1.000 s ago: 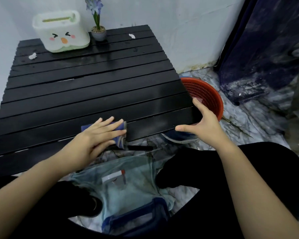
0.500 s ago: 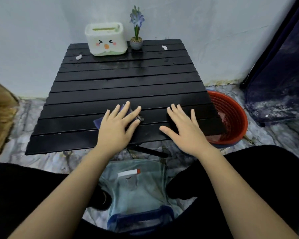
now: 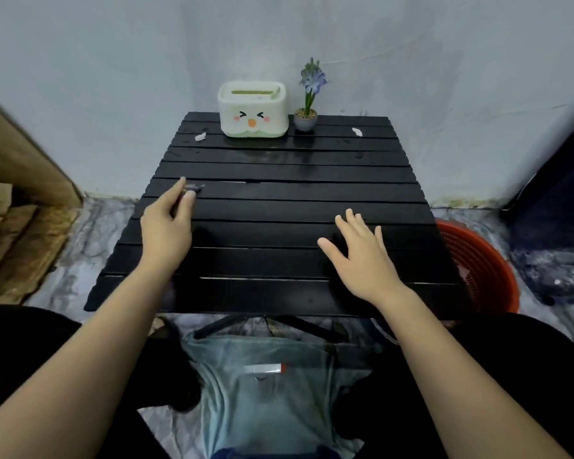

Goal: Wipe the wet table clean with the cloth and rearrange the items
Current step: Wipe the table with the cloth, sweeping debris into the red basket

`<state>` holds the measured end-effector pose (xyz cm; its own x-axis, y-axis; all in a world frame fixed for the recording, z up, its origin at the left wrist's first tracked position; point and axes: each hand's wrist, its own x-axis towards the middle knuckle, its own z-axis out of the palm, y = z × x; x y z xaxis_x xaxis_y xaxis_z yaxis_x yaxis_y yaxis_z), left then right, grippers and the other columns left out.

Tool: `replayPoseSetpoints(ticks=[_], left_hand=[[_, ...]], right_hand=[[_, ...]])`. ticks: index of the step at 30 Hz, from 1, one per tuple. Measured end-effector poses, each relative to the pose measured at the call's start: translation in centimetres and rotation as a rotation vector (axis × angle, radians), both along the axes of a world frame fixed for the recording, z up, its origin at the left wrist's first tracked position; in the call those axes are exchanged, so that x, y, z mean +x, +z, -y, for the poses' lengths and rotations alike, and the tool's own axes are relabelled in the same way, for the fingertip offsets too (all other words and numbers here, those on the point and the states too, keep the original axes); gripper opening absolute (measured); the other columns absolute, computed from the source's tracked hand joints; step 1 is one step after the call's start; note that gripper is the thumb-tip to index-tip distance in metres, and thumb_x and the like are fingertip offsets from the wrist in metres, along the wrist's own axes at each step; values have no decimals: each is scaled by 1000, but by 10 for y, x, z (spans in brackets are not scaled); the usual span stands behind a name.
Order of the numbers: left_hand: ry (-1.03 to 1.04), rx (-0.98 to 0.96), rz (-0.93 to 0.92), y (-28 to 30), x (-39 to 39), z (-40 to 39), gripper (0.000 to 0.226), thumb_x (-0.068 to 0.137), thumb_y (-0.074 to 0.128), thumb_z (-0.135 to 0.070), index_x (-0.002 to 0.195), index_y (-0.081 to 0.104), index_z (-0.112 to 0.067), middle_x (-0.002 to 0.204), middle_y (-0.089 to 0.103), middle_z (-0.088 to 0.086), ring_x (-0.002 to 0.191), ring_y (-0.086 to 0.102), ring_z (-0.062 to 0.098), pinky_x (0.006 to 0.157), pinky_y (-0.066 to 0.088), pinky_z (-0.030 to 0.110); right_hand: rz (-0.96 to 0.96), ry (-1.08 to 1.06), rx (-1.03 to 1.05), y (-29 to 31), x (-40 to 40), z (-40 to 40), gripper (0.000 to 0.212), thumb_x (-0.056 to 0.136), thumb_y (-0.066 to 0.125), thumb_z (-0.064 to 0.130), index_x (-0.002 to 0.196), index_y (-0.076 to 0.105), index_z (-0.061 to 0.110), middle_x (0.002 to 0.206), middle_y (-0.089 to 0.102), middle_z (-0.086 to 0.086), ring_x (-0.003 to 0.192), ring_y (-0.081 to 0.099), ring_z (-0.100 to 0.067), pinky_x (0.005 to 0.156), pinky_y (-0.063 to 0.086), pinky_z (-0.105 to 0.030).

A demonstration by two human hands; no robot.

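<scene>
Our left hand (image 3: 166,233) has slid up-left w/ dark blue cloth (image 3: 193,187) pinched at fingertips | right hand (image 3: 362,256) flat, splayed on black slatted table (image 3: 279,207) | wet slats lie ahead, left nearer.

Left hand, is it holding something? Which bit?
The left hand pinches a small dark blurred thing, probably the cloth, at its near edge. The right hand holds nothing.

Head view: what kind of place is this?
Probably a home corner, with the person sitting on the floor. A low black slatted table stands against a plain wall, bearing a cartoon-faced tissue box and small potted flower; a red plastic basket sits on the marbled floor.
</scene>
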<state>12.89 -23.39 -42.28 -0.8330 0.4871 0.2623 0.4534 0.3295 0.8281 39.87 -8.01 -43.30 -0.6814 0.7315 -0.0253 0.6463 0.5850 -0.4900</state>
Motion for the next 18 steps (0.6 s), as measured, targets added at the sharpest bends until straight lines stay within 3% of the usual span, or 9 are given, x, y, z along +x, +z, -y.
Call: replayPoseSetpoints(ticks=[2,4,6,7,10,12,16,18], left_hand=[[-49,-23,-64,4,-29,-22,55,97,49,-46,147,42,-25,125,63,-8,119,53,2,103,37,17],[-63,-346,-217,-8,-57,-43,64,95,41,-59,152,25,-32,146,45,9,137,38,29,113,31,44],[-65,-687,-279,-28,-67,-57,64,97,34,-58,152,25,-27,158,25,17,142,24,39,116,21,54],[-73,-753,-302,-37,-65,-63,61,99,33,-53,151,31,-21,158,25,17,141,27,40,115,20,55],[-149,-628,-390,-47,-44,-86,46,103,37,-33,139,49,-9,152,38,18,133,38,38,112,25,50],[-314,-514,-388,-46,-26,-107,40,103,43,-28,136,54,-10,152,40,13,138,38,34,116,21,44],[-678,-303,-105,-38,-8,-147,39,101,49,-27,139,53,-22,153,41,-2,145,30,15,122,12,30],[-660,-185,19,-29,-22,-162,37,99,54,-24,136,57,-21,147,49,-1,141,37,13,120,22,28]], right_hand=[[0,19,2,1,-20,-14,70,102,35,56,158,24,15,168,10,-4,155,1,-16,125,-3,-44],[9,34,1,0,-41,-29,69,102,35,55,158,23,16,168,10,-4,155,1,-16,125,-2,-44],[10,44,-5,-1,-60,-47,68,102,36,54,158,24,16,168,11,-5,155,1,-17,125,-2,-44],[11,48,0,-1,-69,-57,67,103,36,53,157,25,16,167,11,-5,155,2,-17,125,-1,-43],[8,44,37,-1,-98,-92,63,104,37,50,156,28,17,166,15,-7,155,6,-19,125,-1,-42],[-9,18,61,2,-120,-118,59,105,37,47,156,30,18,166,18,-8,154,9,-21,125,1,-42],[-84,-59,102,10,-162,-169,51,105,41,38,153,36,24,164,23,-13,152,17,-29,123,14,-44],[-80,-64,81,13,-183,-193,50,104,43,38,153,35,30,164,19,-15,151,15,-32,120,20,-46]])
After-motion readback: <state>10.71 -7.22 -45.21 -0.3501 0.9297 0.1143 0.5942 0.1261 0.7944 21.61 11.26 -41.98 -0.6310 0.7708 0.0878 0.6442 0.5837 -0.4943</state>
